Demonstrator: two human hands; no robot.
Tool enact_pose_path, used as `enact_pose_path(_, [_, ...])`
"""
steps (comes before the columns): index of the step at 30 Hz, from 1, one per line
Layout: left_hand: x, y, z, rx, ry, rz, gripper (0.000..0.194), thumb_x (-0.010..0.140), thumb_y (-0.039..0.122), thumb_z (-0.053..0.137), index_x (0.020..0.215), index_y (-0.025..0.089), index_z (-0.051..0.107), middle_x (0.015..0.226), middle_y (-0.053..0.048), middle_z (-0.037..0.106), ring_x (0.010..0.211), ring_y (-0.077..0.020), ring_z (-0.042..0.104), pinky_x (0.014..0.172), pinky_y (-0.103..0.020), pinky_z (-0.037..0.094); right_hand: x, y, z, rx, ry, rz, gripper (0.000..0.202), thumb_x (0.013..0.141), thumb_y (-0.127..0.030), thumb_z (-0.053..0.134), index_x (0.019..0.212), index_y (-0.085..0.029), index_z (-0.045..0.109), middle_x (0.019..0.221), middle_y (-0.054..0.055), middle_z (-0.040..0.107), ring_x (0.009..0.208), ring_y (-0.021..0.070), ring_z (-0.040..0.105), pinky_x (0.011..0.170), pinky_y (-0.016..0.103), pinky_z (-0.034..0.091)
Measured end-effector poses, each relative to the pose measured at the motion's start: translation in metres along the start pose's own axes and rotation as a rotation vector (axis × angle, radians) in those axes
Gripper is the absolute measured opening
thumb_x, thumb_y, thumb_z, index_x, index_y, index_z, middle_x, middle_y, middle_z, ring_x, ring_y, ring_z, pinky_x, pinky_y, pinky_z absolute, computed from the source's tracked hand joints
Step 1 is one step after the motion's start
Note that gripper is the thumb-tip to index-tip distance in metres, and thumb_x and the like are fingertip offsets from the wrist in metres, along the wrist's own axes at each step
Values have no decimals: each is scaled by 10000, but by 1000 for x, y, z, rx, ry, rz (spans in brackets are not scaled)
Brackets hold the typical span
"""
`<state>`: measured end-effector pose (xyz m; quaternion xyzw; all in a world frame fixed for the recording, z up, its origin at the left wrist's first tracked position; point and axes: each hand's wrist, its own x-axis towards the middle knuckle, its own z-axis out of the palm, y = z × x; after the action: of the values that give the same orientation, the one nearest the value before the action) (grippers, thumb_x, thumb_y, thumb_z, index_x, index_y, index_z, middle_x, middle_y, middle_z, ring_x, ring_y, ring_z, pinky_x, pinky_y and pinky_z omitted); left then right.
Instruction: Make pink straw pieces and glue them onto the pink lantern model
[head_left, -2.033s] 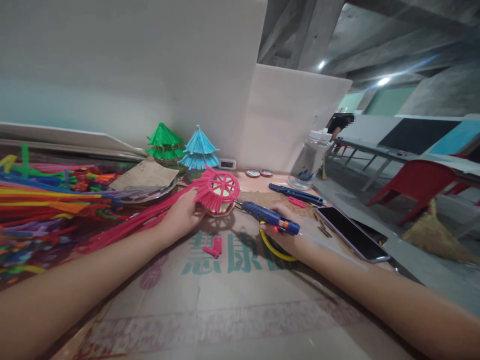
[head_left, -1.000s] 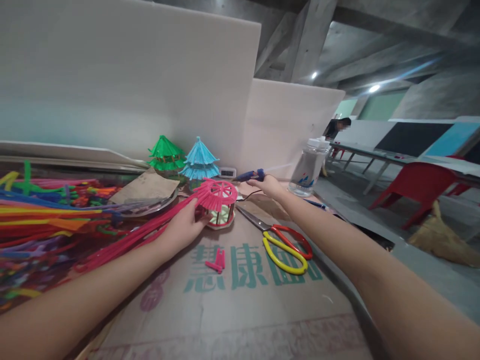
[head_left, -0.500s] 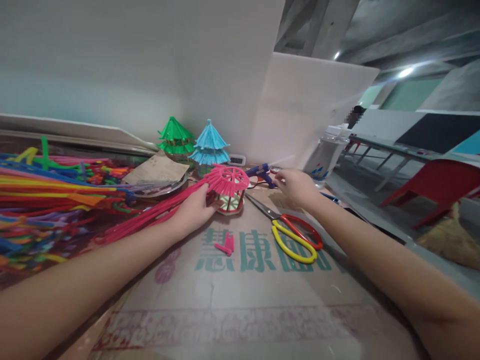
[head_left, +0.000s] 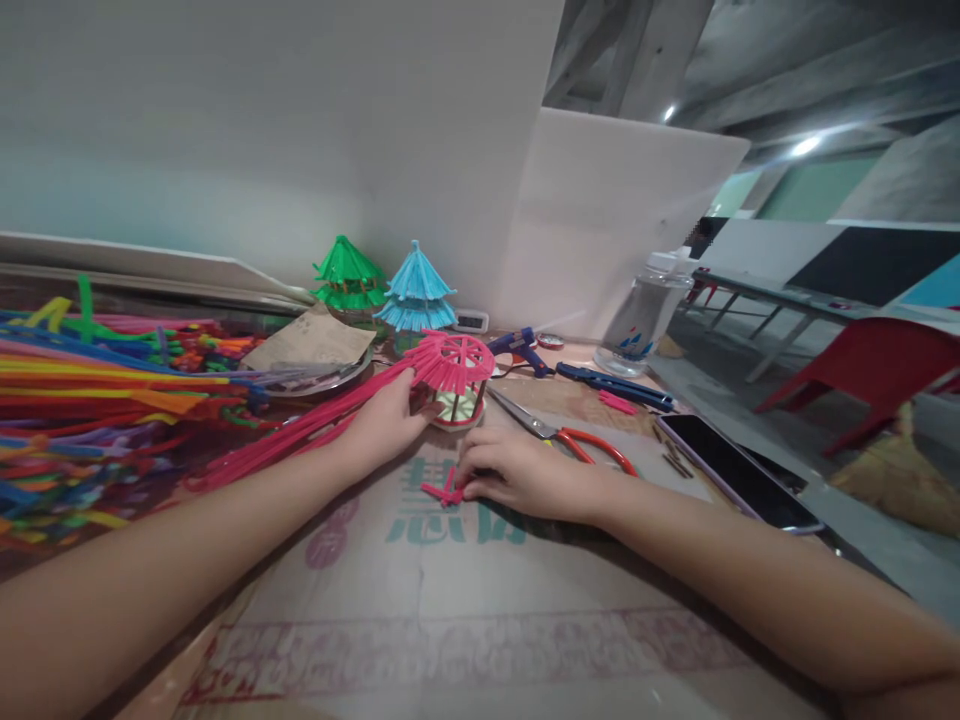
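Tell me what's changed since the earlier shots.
The right hand has let go of the blue glue gun, now resting behind the scissors, and drawn back to the small pink pieces. The left hand stays on the pink model; the green model and light-blue model stand as before.

Beneath my right hand (head_left: 517,475) the printed cardboard (head_left: 450,590) looks smooth with a faint sheen, and the short pink pieces (head_left: 442,492) at its fingertips are matt. The long pink strips (head_left: 300,427) beside my left hand (head_left: 384,417) look soft and dull. Just past my right hand, the scissors (head_left: 551,432) pair grey metal blades with a smooth orange handle; farther off, the glue gun (head_left: 517,342) is blue plastic. Right of that hand, the phone (head_left: 731,468) has a glossy black screen; beyond, the bottle (head_left: 641,310) is clear and smooth.
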<state>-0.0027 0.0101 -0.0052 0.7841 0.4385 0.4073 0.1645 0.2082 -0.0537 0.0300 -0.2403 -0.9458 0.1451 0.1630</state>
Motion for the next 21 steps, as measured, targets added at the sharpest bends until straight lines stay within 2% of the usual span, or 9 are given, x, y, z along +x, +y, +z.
enact_pose_path(3, [0, -3, 1, 1, 8, 18, 341, 823, 334, 587, 1118, 168, 541, 1054, -104, 673, 1008, -284, 627, 900, -427, 485, -7, 1, 4, -50, 51, -6, 120, 902, -185, 561, 890, -170, 680, 896, 64, 674, 858, 158, 613, 797, 284, 492])
enact_pose_path(7, [0, -3, 1, 24, -4, 26, 345, 830, 341, 585, 1127, 169, 545, 1096, -115, 663, 1024, -290, 623, 906, -431, 482, -18, -1, 9, -146, 138, 75, 163, 918, -202, 515, 967, -195, 670, 871, 43, 709, 808, 165, 643, 751, 279, 501])
enact_pose_path(10, [0, 1, -1, 40, -21, 27, 342, 847, 351, 573, 1130, 160, 549, 1140, -127, 649, 1056, -290, 610, 933, -440, 468, -22, 0, 12, -98, 153, 27, 198, 917, -220, 510, 1012, -208, 684, 897, 37, 725, 837, 168, 659, 779, 281, 513])
enact_pose_path(14, [0, 3, -1, 37, -26, 79, 380, 859, 349, 562, 1188, 162, 529, 1222, -130, 615, 1137, -288, 574, 981, -435, 441, -21, -2, 9, -15, 160, -19, 316, 917, -182, 485, 1191, -236, 634, 1040, 31, 732, 928, 163, 673, 846, 284, 515])
enact_pose_path(17, [0, 0, 0, 37, -17, 85, 391, 850, 356, 567, 1192, 172, 525, 1223, -126, 614, 1143, -294, 571, 974, -438, 447, -21, -7, -1, -59, 215, 67, 239, 911, -207, 510, 1076, -236, 680, 1010, 36, 742, 896, 173, 684, 798, 281, 518])
enact_pose_path(19, [-1, -1, 0, 44, -16, 64, 356, 837, 353, 578, 1146, 177, 546, 1147, -119, 645, 1085, -295, 597, 940, -437, 467, -21, -10, -8, -36, 312, 154, 165, 904, -242, 538, 967, -220, 688, 906, 34, 741, 803, 162, 678, 722, 262, 509])
enact_pose_path(21, [-1, -2, 0, 53, -18, 54, 313, 817, 334, 596, 1089, 181, 570, 1078, -111, 661, 1036, -294, 612, 919, -434, 476, -21, -9, -11, 105, 455, 243, 133, 909, -270, 537, 912, -200, 650, 813, 26, 715, 721, 141, 653, 653, 243, 492])
